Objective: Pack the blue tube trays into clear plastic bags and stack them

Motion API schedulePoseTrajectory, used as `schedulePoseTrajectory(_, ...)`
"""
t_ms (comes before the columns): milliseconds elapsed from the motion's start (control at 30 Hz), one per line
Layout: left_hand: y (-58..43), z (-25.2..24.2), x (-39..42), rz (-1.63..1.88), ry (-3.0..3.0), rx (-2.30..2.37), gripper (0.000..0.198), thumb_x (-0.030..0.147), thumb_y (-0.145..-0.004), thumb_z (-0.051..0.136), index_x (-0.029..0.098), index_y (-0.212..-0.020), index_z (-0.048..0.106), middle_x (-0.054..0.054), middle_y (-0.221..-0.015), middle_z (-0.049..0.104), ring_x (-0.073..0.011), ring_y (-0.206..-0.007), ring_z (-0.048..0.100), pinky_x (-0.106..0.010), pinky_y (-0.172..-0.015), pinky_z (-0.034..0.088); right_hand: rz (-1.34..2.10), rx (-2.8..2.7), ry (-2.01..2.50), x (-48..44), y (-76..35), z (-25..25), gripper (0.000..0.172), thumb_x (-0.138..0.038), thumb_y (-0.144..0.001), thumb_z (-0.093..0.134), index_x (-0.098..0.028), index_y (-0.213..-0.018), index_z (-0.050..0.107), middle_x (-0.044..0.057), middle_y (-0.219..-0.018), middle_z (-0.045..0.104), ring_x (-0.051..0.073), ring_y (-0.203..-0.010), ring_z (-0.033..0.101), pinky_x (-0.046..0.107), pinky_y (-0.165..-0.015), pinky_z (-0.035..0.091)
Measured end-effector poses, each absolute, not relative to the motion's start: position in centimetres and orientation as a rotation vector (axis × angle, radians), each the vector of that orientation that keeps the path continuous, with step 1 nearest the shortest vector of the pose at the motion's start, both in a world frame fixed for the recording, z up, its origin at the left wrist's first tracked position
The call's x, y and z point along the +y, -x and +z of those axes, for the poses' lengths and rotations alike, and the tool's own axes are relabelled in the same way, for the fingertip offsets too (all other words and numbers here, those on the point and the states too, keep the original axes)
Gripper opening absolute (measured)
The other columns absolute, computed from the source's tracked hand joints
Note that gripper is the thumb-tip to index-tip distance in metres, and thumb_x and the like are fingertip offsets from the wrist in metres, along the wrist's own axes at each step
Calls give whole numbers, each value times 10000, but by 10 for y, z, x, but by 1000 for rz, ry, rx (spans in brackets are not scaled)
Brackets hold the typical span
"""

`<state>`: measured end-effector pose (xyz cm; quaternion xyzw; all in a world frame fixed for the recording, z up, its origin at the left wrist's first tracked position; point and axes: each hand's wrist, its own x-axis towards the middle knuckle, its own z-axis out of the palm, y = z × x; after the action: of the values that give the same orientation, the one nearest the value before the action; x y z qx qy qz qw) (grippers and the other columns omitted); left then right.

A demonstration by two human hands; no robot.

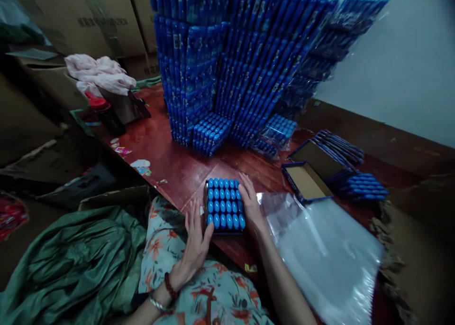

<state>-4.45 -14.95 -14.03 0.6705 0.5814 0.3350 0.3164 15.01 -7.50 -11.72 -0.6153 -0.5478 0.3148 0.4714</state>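
Note:
A shallow dark box [230, 231] lies on the table just in front of me, filled with rows of glossy blue oval pieces [222, 206]. My left hand [196, 235] is at its left side, fingers stretched out and thumb at the near left corner. Along the right side rests my right hand [250, 202], with extended fingers against the box's edge and outermost pieces. Neither hand is wrapped round anything. To the right are a tray with a bare brown bottom [308, 181] and clear plastic bags [320, 249].
Tall stacks of blue wrapped packs [249, 69] stand at the back of the red-brown table [156, 135]. A dark bottle with a red lid [103, 109] and pink cloth [97, 73] are left. Folded card sleeves [339, 147] and more blue pieces [366, 186] lie right.

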Motion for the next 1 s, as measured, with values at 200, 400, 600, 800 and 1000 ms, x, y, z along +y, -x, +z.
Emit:
schedulePoseTrajectory(200,25,-113,-98,836,-1938,1555,585,382,-963,297,225,-1491,102,-86,-1568,147,-230,-1450,74,-520,-1164,116,279,-1769,1832,-74,-128,-76,534,-465,-955,267,-299,-1462,239,24,-1565,136,255,-1444,18,635,-1096,6)
schedulePoseTrajectory(400,4,-133,-91,624,-2126,1568,514,295,-948,315,170,-1446,293,-119,-1558,174,-306,-1436,115,-564,-1131,211,394,-2060,1898,-70,-111,-116,515,-410,-958,277,-202,-1421,363,107,-1514,287,284,-1425,141,556,-1094,221)
schedulePoseTrajectory(600,11,-134,-90,700,-2062,1462,556,396,-930,383,230,-1452,281,-98,-1572,126,-306,-1423,187,-508,-1123,297,297,-1591,1761,-111,-176,-115,454,-493,-930,352,-191,-1171,591,107,-1160,599,220,-1106,525,394,-973,408)
schedulePoseTrajectory(800,11,-134,-88,731,-2073,1396,544,369,-932,384,201,-1443,301,-113,-1565,145,-307,-1435,130,-523,-1150,230,166,-1678,2145,-190,-252,-140,522,-688,-760,516,-228,-974,640,124,-966,628,298,-900,526,402,-708,424)
schedulePoseTrajectory(1000,24,-135,-76,593,-2203,1194,548,395,-944,350,170,-1441,296,-143,-1558,160,-265,-1426,196,-467,-1142,262,293,-1391,1996,-182,-250,-167,460,-542,-872,396,-188,-682,619,71,-747,631,219,-787,532,357,-746,402)
